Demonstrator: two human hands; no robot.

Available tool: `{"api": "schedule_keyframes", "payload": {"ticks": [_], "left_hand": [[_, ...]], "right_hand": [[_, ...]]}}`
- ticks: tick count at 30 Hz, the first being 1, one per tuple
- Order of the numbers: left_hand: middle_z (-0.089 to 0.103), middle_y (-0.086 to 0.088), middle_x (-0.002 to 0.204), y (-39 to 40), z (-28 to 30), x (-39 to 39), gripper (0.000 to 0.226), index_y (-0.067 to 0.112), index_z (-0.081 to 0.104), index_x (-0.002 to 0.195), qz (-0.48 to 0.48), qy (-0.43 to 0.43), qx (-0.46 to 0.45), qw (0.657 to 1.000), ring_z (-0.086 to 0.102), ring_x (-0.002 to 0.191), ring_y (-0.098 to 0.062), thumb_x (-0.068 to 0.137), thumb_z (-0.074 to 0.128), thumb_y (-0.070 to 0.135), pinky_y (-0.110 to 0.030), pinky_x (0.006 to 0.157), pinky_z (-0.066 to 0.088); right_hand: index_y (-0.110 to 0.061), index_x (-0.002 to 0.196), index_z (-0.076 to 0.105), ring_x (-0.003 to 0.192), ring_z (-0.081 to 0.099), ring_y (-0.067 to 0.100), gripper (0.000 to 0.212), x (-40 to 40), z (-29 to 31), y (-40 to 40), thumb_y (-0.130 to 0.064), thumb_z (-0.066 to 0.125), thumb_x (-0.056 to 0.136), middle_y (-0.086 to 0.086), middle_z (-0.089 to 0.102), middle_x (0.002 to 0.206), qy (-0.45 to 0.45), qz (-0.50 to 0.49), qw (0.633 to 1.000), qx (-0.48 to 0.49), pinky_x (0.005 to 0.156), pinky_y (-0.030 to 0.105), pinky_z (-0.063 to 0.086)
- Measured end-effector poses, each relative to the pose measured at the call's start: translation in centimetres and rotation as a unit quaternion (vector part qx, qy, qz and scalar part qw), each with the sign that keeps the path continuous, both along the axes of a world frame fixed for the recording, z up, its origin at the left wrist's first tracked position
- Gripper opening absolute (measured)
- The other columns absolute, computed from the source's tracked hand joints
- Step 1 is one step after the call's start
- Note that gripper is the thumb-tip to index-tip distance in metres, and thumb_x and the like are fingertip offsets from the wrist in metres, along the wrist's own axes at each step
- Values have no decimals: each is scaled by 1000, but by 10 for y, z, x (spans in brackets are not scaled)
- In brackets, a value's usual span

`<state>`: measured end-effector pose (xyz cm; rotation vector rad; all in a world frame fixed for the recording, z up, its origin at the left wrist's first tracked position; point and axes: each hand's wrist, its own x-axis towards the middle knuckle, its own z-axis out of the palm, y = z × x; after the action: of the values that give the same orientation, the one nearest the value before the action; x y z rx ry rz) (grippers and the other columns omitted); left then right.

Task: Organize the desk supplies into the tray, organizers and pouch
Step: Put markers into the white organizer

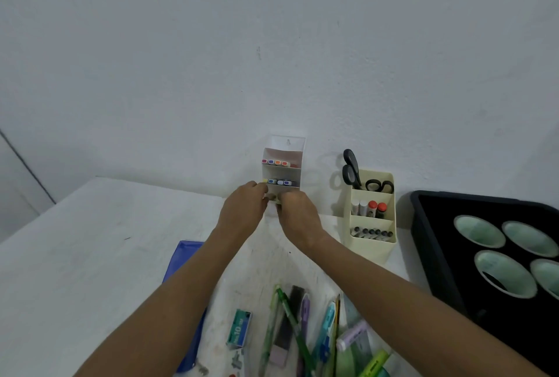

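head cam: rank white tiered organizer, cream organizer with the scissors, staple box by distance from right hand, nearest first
From the right hand:
1. White tiered organizer: right at the fingers, against the wall.
2. Cream organizer: off to the right, by the black tray.
3. Staple box: near edge, lower left, beside the pens.

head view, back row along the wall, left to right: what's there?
White tiered organizer holding colored markers, with both hands in front of its lowest tier → cream organizer with black scissors → black tray of pale green cups.
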<state>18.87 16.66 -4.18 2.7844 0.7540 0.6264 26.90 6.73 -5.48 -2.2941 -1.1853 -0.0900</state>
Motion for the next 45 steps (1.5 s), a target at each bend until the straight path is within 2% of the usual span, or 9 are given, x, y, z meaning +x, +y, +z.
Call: {"api": "schedule_keyframes", "payload": {"ticks": [6, 12, 20, 23, 28, 34, 38, 42, 45], "left_hand": [[65, -11, 97, 2, -5, 5, 21, 7, 66, 108, -7, -14, -33, 999, 61, 83, -25, 94, 52, 11, -34, 73, 53], [66, -10, 97, 0, -9, 5, 24, 10, 63, 115, -4, -37, -50, 998, 62, 82, -24, 94, 52, 11, -29, 73, 50], [66, -11, 96, -17, -19, -10, 24, 7, 65, 112, 23, -66, -83, 994, 63, 84, -24, 90, 54, 8, -34, 76, 53], [66, -11, 97, -30, -22, -20, 27, 9, 64, 113, 28, -71, -94, 993, 63, 89, -26, 88, 55, 8, -35, 77, 52], [65, -9, 107, -54, -22, -35, 35, 12, 61, 123, -11, -5, -122, 992, 60, 96, -22, 89, 58, 17, -27, 81, 44], [67, 0, 103, -101, -24, -34, 29, 17, 65, 114, -145, 131, -150, 969, 52, 78, -10, 88, 62, 28, -18, 76, 39], [69, -1, 103, -136, -29, -17, 30, 16, 67, 114, -213, 163, -144, 953, 53, 78, -8, 86, 64, 28, -17, 74, 38], [69, -3, 106, -167, -34, 7, 29, 15, 69, 109, -255, 205, -159, 931, 58, 86, -12, 85, 66, 31, -22, 76, 45], [69, -4, 106, -178, -42, 23, 34, 15, 71, 106, -243, 244, -185, 920, 63, 94, -18, 82, 70, 39, -31, 85, 53]], "right_hand": [[-1, 113, 61, 105, 55, 28, 24, 4, -3, 9, -4, 44, 97, 16, 62, 116, 26, 4, 1000, -14, 89, 31, 44], [-3, 117, 61, 105, 57, 28, 26, 6, -9, 17, -5, 46, 97, 14, 63, 116, 54, 1, 999, -7, 93, 29, 44], [-3, 110, 66, 97, 64, 28, 22, 0, -8, 4, -7, 53, 94, 14, 68, 108, 63, 6, 997, 41, 88, 29, 51], [0, 109, 67, 97, 64, 29, 21, -11, 3, -22, -6, 55, 92, 16, 69, 106, 61, 37, 997, 37, 82, 23, 46], [-4, 120, 64, 108, 61, 22, 31, -18, 16, -88, -13, 58, 90, 11, 67, 117, 63, 106, 989, -84, 95, 25, 44], [-10, 101, 72, 90, 65, 16, 18, -6, 20, -170, -13, 65, 85, 4, 71, 103, 89, 52, 958, -267, 78, 23, 51], [-12, 98, 74, 84, 65, 17, 21, -5, 17, -203, -19, 73, 79, 4, 72, 96, 103, 54, 916, -385, 75, 30, 56], [-11, 95, 73, 80, 64, 21, 18, -10, 3, -217, -15, 71, 77, 5, 69, 89, 69, 70, 904, -417, 75, 31, 56], [-12, 97, 72, 80, 66, 23, 19, -7, -7, -224, -12, 69, 78, 6, 69, 93, 52, 61, 906, -415, 76, 34, 57]]}}
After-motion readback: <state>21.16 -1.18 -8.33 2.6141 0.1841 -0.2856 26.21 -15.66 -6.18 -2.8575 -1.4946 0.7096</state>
